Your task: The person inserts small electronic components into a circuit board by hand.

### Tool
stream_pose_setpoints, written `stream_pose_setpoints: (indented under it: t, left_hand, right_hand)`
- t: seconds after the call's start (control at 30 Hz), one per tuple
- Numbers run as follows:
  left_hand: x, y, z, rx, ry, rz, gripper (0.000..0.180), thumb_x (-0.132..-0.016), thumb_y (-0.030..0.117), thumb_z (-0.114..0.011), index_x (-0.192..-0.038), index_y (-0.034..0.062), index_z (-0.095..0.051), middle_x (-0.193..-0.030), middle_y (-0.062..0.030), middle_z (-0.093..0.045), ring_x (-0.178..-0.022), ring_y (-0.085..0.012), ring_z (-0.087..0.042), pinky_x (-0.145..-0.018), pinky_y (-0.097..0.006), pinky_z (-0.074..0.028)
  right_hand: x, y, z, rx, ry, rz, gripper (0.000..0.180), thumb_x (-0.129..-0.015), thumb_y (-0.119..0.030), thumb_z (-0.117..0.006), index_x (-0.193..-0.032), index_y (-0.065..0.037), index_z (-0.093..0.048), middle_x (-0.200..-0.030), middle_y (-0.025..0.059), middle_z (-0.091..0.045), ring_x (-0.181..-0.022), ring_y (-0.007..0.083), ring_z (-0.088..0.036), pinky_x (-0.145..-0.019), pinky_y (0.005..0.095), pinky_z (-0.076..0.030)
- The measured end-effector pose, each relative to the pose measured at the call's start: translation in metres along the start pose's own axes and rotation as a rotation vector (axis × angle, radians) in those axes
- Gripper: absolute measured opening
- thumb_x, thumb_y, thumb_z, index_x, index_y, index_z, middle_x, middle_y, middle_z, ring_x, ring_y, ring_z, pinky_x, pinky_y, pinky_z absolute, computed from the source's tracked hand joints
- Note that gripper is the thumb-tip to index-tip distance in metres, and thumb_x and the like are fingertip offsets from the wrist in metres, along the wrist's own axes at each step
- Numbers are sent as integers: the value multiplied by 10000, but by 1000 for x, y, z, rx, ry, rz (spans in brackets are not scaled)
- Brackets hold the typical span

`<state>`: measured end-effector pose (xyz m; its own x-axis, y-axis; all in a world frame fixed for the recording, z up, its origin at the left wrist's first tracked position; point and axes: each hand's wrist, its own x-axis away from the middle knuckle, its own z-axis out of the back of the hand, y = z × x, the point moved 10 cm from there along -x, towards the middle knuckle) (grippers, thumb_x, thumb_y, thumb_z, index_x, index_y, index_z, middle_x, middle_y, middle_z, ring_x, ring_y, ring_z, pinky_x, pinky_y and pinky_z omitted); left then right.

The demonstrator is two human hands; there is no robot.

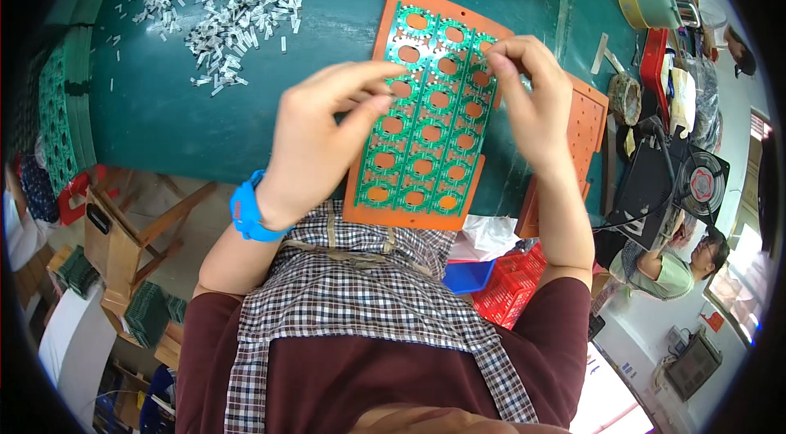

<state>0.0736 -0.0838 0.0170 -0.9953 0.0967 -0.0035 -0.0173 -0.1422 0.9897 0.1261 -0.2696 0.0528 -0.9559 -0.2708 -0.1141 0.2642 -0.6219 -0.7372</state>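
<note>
Both hands are up over the bench, working the same piece. The left hand (pixel 327 135) comes in from seven o'clock, a blue wristband (pixel 247 211) on its wrist, fingers stretched out flat and thumb pressed toward them, touching the left edge of the green circuit panel (pixel 430 119). Whether it pinches the panel or only steadies it, I cannot tell. The right hand (pixel 532 102) rises from five o'clock, thumb and forefinger closed together in a tight pinch at the panel's upper right corner; something tiny may be between the tips, but it is too small to make out.

The panel, a green grid of round cutouts, lies on an orange backing board (pixel 409 217), dead centre of the view and tilted a little clockwise. A second orange board (pixel 591 127) sits just beside it toward three o'clock, partly behind the right hand.

Up at eleven o'clock, a heap of small pale parts (pixel 217 4) is scattered over the dark green tabletop (pixel 180 115), well apart from the hands. At nine o'clock stands a stack of green panels (pixel 57 115). A red crate (pixel 512 282) shows low, at five o'clock.
</note>
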Motion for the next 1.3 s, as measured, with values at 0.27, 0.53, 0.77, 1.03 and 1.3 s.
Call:
stream_pose_setpoints:
  t: [0.27,0.53,0.77,1.03,1.3]
  left_hand:
    - [-7,-24,12,289,-9,146,194,-878,-47,-573,-1056,-82,-640,-983,-91,-629,-881,-180,-676,-789,-259,-542]
    - [-4,-31,6,371,-22,235,124,-879,-42,-582,-990,-65,-634,-891,-98,-663,-833,-172,-678,-725,-250,-533]
    - [-2,-30,-2,446,-38,267,130,-876,-31,-591,-1002,-58,-614,-872,-104,-670,-796,-168,-676,-717,-252,-536]
    - [4,-27,-23,568,-102,314,177,-871,-9,-601,-1043,-46,-621,-891,-116,-681,-772,-157,-667,-704,-245,-533]
    - [12,-20,-45,630,-190,349,203,-852,-25,-628,-1054,-51,-627,-908,-107,-681,-812,-133,-659,-740,-240,-538]
  right_hand:
    - [-4,22,-5,177,-185,169,66,-866,-43,-574,-903,5,-549,-906,121,-565,-903,304,-578,-776,365,-471]
    - [-3,24,-5,170,-165,161,63,-862,-46,-580,-894,1,-552,-905,123,-571,-886,306,-572,-775,372,-468]
    - [7,26,-3,281,-7,206,98,-811,-28,-624,-898,-15,-582,-922,115,-587,-857,297,-575,-744,364,-473]
    - [33,-12,-4,558,119,520,338,-689,-84,-729,-1017,-76,-648,-937,74,-614,-806,242,-606,-672,349,-494]
    - [63,-66,-20,142,50,646,331,-647,-115,-790,-946,-65,-658,-848,66,-646,-717,229,-630,-597,315,-498]
